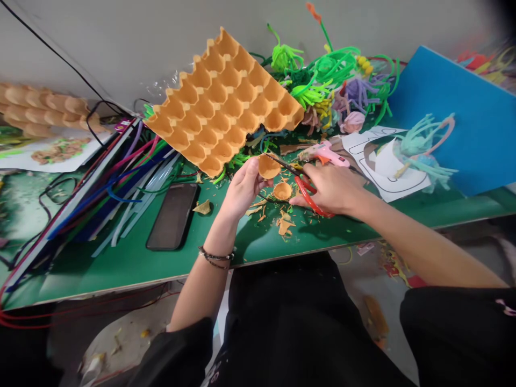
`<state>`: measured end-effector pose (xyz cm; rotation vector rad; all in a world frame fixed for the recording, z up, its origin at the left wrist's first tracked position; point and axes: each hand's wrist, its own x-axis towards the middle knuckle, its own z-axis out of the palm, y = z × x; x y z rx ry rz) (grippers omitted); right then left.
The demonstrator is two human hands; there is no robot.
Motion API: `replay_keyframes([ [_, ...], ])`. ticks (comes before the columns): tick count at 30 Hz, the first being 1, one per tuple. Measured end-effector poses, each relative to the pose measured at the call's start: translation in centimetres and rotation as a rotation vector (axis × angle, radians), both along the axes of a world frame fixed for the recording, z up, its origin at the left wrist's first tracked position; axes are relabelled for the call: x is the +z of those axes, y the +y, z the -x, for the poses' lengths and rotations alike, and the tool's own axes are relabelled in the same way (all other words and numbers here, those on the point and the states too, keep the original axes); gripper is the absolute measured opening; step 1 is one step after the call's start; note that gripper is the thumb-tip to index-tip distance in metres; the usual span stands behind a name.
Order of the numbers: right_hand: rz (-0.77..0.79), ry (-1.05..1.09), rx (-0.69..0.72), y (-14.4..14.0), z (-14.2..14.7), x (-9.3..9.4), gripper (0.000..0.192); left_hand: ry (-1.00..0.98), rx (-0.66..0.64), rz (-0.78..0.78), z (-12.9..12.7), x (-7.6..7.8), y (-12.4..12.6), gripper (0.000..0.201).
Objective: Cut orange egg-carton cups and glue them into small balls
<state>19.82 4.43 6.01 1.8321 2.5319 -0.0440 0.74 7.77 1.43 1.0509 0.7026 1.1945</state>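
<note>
Fingers (pixel 252 174) of left hand (pixel 242 191) pinching egg-carton cup (pixel 269 166) steady for red-handled scissors (pixel 307 194) gripped in right hand (pixel 330 188), trimmings (pixel 284 223) dropping onto green surface (pixel 133 263).

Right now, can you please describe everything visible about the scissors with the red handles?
The scissors have red plastic loop handles and thin dark metal blades. The right hand holds them, fingers through the loops, low above the green table. The blades point left and slightly up, and the tips meet the rim of the small orange paper cup that the left hand grips. Whether the blades are apart cannot be told.
</note>
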Motion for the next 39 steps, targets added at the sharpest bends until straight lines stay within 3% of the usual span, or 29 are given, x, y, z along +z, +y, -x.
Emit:
replay_keyframes([
  [7, 0.011, -0.047, -0.015, -0.1, 0.3, -0.2, 0.079, 0.014, -0.008, 0.05, 0.1, 0.1, 0.2, 0.028],
  [17, 0.015, -0.039, -0.018, 0.2, 0.1, -0.8, 0.062, 0.041, -0.027, 0.085, 0.4, 0.2, 0.6, 0.042],
  [27, 0.001, 0.01, 0.002, 0.1, 0.2, -0.7, 0.075, 0.129, -0.087, 0.119, 0.6, 0.4, 0.0, 0.04],
  [34, 0.026, 0.017, 0.008, 0.2, 0.0, -0.8, 0.07, 0.13, -0.111, 0.166, 0.3, 0.7, -0.1, 0.041],
  [39, -0.033, 0.057, -0.019, 0.0, 0.3, -1.2, 0.069, 0.115, 0.02, 0.174, 0.0, 0.5, -0.2, 0.04],
])
